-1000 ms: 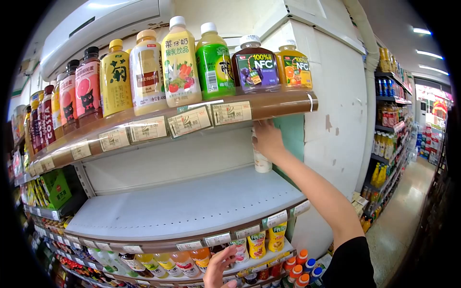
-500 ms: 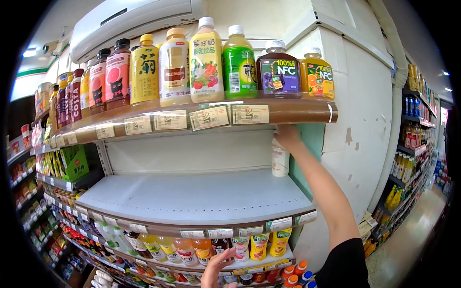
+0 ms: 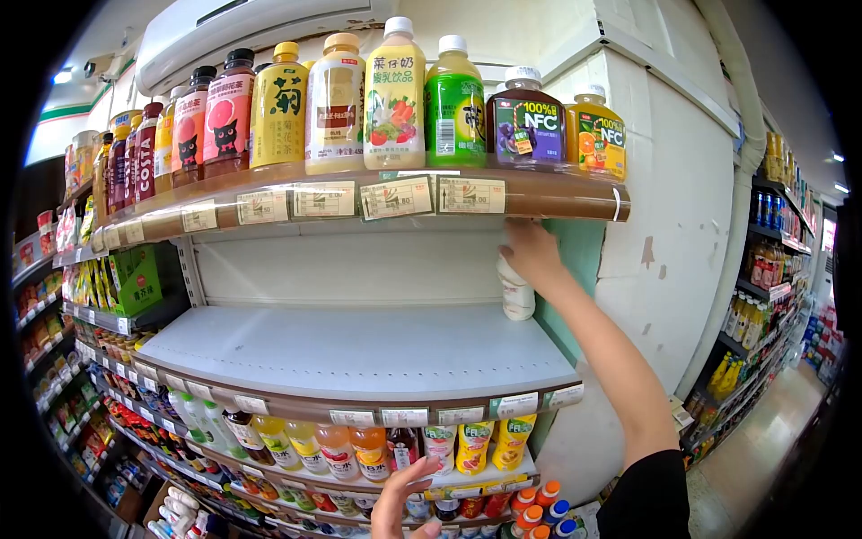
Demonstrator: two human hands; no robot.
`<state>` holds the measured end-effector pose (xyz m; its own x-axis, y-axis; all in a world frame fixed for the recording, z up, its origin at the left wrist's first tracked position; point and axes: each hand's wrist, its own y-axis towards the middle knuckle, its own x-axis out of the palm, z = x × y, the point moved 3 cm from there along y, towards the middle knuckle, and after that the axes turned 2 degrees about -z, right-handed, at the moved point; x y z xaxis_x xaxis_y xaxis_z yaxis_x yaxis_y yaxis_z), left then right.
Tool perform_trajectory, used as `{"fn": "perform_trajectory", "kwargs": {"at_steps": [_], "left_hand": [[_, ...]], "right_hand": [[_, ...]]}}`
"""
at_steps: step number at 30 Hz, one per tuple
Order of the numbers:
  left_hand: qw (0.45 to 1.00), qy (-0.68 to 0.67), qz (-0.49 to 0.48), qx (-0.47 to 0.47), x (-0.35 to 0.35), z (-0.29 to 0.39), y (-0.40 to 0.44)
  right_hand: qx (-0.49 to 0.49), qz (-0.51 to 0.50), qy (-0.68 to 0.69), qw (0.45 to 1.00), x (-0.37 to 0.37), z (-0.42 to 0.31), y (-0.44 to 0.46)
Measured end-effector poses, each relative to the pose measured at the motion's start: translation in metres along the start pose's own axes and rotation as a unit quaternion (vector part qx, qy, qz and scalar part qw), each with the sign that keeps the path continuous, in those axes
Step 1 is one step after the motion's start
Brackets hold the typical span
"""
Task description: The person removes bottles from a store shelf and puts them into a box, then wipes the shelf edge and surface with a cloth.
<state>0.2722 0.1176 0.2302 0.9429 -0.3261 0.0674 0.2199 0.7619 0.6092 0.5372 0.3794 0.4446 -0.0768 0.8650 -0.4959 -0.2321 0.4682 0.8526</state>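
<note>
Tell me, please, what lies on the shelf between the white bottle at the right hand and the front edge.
Nothing: in the head view, only bare grey shelf, with small holes, separates the white bottle from the front edge.

Single head-worn view, bowed at edges; brown-edged pale-grey metal shelf (image 3: 350, 349) faced at close range, seen slightly from above.

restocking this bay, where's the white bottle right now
In the head view, the white bottle is right of centre, at the far right corner of the grey shelf, just below the right hand and beside the green panel.
</note>
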Motion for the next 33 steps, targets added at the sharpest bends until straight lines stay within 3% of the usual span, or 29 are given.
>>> {"fn": "perform_trajectory", "kwargs": {"at_steps": [3,11,14,18,23,31,33], "left_hand": [[0.999,-0.017,0.027,-0.028,0.006,-0.006,0.005],[0.998,0.015,-0.063,-0.028,0.025,-0.010,0.005],[0.985,-0.085,-0.087,-0.125,0.039,-0.013,0.023],[0.931,-0.302,-0.115,-0.168,0.052,-0.025,0.052],[0.820,-0.540,-0.115,-0.152,0.065,-0.027,0.092],[0.703,-0.683,-0.095,-0.174,0.077,-0.044,0.121],[0.699,-0.686,-0.105,-0.175,0.078,-0.042,0.122]], "right_hand": [[-0.020,-0.057,0.000,0.998,-0.017,-0.020,-0.012],[-0.104,-0.035,0.060,0.992,-0.064,-0.049,-0.066],[-0.109,-0.030,0.107,0.988,-0.092,-0.060,-0.081],[-0.103,-0.056,0.151,0.982,-0.123,-0.075,-0.101],[-0.130,-0.043,0.172,0.976,-0.148,-0.084,-0.120],[-0.183,-0.015,0.166,0.969,-0.171,-0.092,-0.144],[-0.201,-0.006,0.159,0.966,-0.171,-0.093,-0.151]]}}
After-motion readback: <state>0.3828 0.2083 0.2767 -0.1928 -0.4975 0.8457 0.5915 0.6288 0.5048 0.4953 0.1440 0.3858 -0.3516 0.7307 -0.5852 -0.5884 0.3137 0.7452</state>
